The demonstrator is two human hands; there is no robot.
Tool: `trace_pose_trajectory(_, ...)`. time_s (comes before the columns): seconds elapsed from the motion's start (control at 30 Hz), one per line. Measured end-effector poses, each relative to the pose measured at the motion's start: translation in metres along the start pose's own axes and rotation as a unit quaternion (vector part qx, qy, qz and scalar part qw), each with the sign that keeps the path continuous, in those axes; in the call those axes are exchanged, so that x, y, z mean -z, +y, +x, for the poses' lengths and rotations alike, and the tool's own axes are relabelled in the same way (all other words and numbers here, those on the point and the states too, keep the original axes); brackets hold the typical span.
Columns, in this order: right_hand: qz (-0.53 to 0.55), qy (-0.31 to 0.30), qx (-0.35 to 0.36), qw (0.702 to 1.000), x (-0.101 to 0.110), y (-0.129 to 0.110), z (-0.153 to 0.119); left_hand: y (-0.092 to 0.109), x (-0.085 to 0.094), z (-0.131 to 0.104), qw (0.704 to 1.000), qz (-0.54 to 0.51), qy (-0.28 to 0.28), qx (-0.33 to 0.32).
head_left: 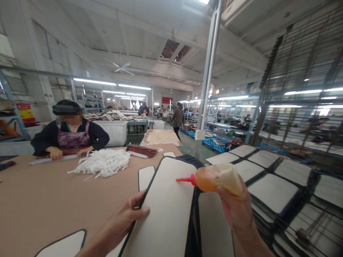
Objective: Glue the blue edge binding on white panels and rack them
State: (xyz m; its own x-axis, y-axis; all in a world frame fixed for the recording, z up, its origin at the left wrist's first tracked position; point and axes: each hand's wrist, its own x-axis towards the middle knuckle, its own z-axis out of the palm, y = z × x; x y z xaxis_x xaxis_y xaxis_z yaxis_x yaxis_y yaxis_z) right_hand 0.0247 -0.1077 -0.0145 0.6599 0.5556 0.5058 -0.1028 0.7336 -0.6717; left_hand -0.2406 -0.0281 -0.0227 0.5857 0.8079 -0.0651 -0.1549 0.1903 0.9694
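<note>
1. One bottle (214,179) lies tilted sideways, my right hand (237,203) wrapped round it; its red nozzle (187,180) reaches over the board (168,203). Whether the tip touches, I can't tell.
2. My left hand (137,208) pinches the board's left edge at the table's (53,192) right edge; a firm grip should stop it sliding.
3. Light, even squeezing would suit best, well away from the white strips (104,162) near the table's far edge.
</note>
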Motion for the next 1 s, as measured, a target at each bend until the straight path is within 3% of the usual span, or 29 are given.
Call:
trace_pose_trajectory(0.17,0.043,-0.095,-0.158,0.982,0.011,0.012,-0.039,0.001,0.002,0.005,0.999,-0.003,0.038,0.002)
trace_pose_trajectory(0.23,0.05,-0.093,-0.147,0.983,0.008,0.007,-0.041,0.001,0.002,0.005,0.999,-0.001,0.036,-0.004)
trace_pose_trajectory(0.4,0.019,-0.035,-0.016,0.999,0.0,-0.007,-0.008,0.003,-0.001,0.0,1.0,0.003,0.01,-0.003)
trace_pose_trajectory(0.47,0.015,-0.074,-0.058,0.995,0.004,-0.002,-0.015,0.004,0.0,0.0,1.0,-0.004,0.015,0.001)
trace_pose_trajectory(0.53,0.028,-0.119,-0.149,0.981,0.01,0.007,-0.034,0.003,0.004,0.002,0.999,-0.012,0.033,-0.001)
trace_pose_trajectory(0.6,0.059,-0.088,-0.182,0.978,0.013,0.013,-0.049,0.002,0.007,0.003,0.999,-0.016,0.052,-0.007)
trace_pose_trajectory(0.67,0.055,-0.068,-0.153,0.984,0.011,0.011,-0.048,0.0,0.009,0.003,0.998,-0.02,0.053,-0.01)
trace_pose_trajectory(0.83,-0.001,-0.055,-0.049,0.997,-0.003,0.001,-0.014,0.0,0.008,-0.001,1.0,-0.02,0.018,-0.011)
trace_pose_trajectory(0.9,-0.014,-0.06,-0.081,0.995,-0.003,0.007,-0.021,-0.001,0.011,-0.001,0.999,-0.022,0.026,-0.009)
trace_pose_trajectory(1.0,-0.009,-0.087,-0.162,0.983,0.001,0.021,-0.054,-0.004,0.018,0.003,0.998,-0.029,0.051,-0.01)
